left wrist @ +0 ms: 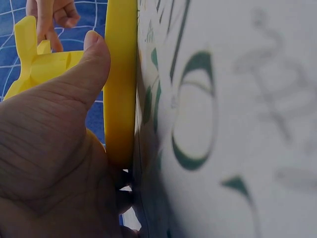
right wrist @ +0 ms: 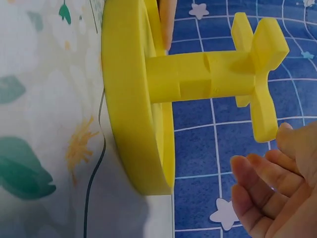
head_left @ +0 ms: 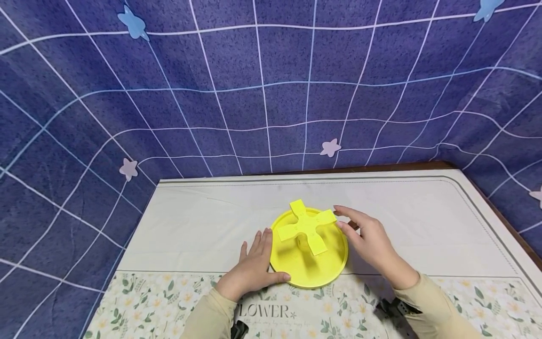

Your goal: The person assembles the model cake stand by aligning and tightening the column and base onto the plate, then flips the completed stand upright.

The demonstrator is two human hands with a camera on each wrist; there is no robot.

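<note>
A yellow round base (head_left: 330, 270) with a raised rim lies on the table. From its middle rises a short, thick post (right wrist: 193, 77), topped by a yellow four-armed cross piece (head_left: 306, 225). My left hand (head_left: 252, 270) rests against the base's left side, its fingers stretched along the rim and the thumb (left wrist: 91, 59) over the front edge. Near the tip of the cross's right arm is my right hand (head_left: 374, 242), thumb and forefinger apart on either side of that tip. In the right wrist view its loosely bent fingers (right wrist: 267, 186) hold nothing.
A white cloth (head_left: 203, 226) covers the table, with a flower-printed band (head_left: 144, 306) along the front. Behind the table and at both sides hangs a blue gridded curtain (head_left: 237, 108) with stars. Black straps (head_left: 394, 315) show at the wrists.
</note>
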